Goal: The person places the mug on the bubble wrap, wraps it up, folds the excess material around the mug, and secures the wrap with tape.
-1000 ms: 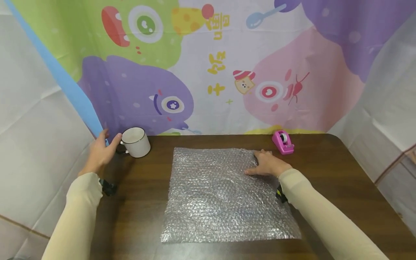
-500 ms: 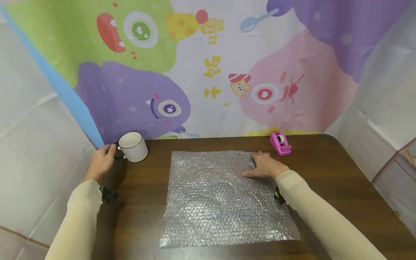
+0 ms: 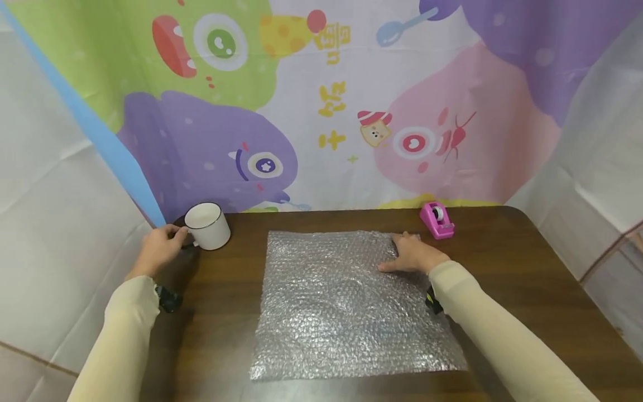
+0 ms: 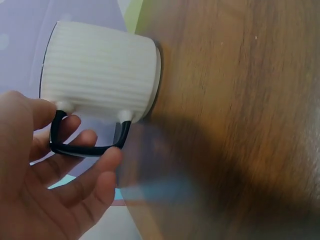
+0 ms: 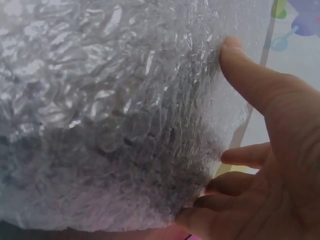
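Note:
A white ribbed mug with a dark rim and a black handle stands upright at the table's back left. My left hand grips that handle: in the left wrist view the fingers curl around it, and the thumb lies near its upper end. A square sheet of bubble wrap lies flat in the middle of the table. On its far right corner rests my right hand, thumb and fingers spread apart. The right wrist view shows the fingertips touching the wrap near its edge.
A pink tape dispenser with a roll of tape stands at the back right, beyond the right hand. Behind the brown wooden table hangs a cloth printed with cartoon monsters. Pale sheets flank both sides.
My left hand has come down from beside the mug's rim to its handle, and the fingers have closed around it. The right hand and the bubble wrap stay put.

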{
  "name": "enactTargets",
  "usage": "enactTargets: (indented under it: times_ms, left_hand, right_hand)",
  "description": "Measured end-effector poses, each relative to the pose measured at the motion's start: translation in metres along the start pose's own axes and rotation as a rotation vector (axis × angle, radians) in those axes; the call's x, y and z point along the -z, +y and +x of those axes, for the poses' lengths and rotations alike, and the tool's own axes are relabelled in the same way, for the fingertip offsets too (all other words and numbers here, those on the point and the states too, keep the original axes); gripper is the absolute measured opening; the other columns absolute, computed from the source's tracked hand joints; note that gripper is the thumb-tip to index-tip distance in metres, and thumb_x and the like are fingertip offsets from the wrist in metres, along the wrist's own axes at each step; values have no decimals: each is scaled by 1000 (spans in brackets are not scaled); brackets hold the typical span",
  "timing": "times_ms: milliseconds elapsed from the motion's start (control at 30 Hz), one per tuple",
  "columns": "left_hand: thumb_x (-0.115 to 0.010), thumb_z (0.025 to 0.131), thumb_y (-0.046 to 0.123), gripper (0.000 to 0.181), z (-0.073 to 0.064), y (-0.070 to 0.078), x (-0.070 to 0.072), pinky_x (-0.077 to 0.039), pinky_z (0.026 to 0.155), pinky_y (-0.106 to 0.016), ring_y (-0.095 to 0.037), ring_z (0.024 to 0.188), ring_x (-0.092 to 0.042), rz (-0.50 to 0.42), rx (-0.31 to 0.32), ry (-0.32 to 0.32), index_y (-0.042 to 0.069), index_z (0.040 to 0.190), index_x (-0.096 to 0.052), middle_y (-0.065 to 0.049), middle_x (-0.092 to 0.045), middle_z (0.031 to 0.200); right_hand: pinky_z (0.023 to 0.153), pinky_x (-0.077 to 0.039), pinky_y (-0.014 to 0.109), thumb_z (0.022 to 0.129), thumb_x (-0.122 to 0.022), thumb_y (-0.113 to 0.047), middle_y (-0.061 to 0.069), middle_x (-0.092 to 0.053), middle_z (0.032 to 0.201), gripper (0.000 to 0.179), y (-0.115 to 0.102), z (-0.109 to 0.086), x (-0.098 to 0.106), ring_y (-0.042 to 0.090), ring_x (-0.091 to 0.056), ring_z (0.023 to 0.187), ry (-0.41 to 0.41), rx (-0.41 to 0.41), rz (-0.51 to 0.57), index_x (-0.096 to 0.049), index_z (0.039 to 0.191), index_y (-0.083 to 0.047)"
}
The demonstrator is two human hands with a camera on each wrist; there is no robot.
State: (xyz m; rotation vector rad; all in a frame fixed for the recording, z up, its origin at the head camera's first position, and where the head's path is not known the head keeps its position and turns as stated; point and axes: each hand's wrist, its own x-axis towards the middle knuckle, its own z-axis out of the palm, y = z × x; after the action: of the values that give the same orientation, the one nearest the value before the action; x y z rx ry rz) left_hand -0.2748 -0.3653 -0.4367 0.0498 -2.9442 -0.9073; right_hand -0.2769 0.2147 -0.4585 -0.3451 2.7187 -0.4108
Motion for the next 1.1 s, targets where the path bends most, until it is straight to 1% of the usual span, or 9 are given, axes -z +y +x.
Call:
enactTargets:
  times_ms: [133, 200, 267, 433, 533, 633, 800, 933, 1100]
  left_hand:
    - [-37, 110, 39, 57, 0, 2, -1, -61, 66, -42, -24, 74, -74, -99, 44, -31, -11, 123, -61, -32, -70, 111]
    - [-35, 110, 37, 56, 0, 3, -2, -61, 62, -36, -18, 68, -71, -127, 72, -35, -12, 120, -60, -32, -70, 110]
    - [-34, 110, 37, 55, 0, 4, -5, -60, 61, -32, -15, 66, -70, -127, 98, -35, -12, 119, -60, -32, -70, 109]
    - [-35, 110, 36, 57, 0, 5, -11, -58, 62, -25, -18, 67, -74, -123, 136, -21, -13, 118, -63, -31, -70, 110]
    - [-35, 110, 33, 56, -3, 8, -12, -59, 62, -26, -23, 69, -76, -133, 129, -9, -14, 117, -64, -33, -70, 110]
    - [-34, 110, 31, 55, -7, 12, -15, -57, 64, -27, -27, 70, -76, -112, 121, 18, -14, 115, -65, -32, -70, 108]
    - [-35, 110, 31, 53, -13, 13, -21, -53, 67, -27, -22, 66, -75, -85, 117, 78, -11, 108, -68, -29, -72, 102]
    - [-36, 111, 30, 51, -16, 14, -23, -52, 66, -27, -21, 65, -75, -97, 127, 79, -10, 108, -68, -27, -73, 99]
    - [-38, 111, 29, 49, -18, 23, -25, -56, 62, -24, -22, 67, -75, -170, 121, 55, -10, 111, -67, -27, -72, 101]
  right_hand:
    - [117, -29, 71, 88, -75, -58, 43, -25, 158, 108, 0, 2, 1, 62, -20, 147, 17, 13, 6, -27, 157, 9]
    - [118, -28, 72, 88, -75, -57, 42, -26, 158, 106, 0, 2, 0, 62, -20, 148, 14, 16, 18, -28, 157, 8]
    - [118, -27, 72, 88, -75, -57, 40, -26, 159, 106, 0, 2, -2, 61, -19, 149, 2, 14, 29, -28, 157, 7]
    - [115, -29, 75, 87, -75, -58, 41, -24, 159, 106, 1, 0, -5, 62, -18, 148, -13, -5, 29, -29, 158, 5]
    - [114, -30, 75, 88, -75, -58, 42, -25, 159, 104, 0, 0, -4, 62, -20, 148, -4, 2, 17, -29, 158, 5]
    - [115, -30, 74, 88, -75, -58, 41, -27, 158, 104, 0, 0, -3, 62, -21, 148, 1, 9, 15, -30, 157, 6]
    - [116, -29, 73, 88, -75, -58, 40, -27, 159, 105, 1, 0, -3, 61, -19, 148, -4, 4, 12, -30, 157, 6]
    - [116, -29, 73, 88, -75, -59, 40, -25, 160, 106, 1, 0, -3, 61, -20, 149, -10, 0, 6, -29, 158, 5]
    - [115, -30, 73, 86, -74, -63, 41, -28, 158, 108, 2, 0, -2, 63, -22, 147, 3, 4, -26, -30, 158, 5]
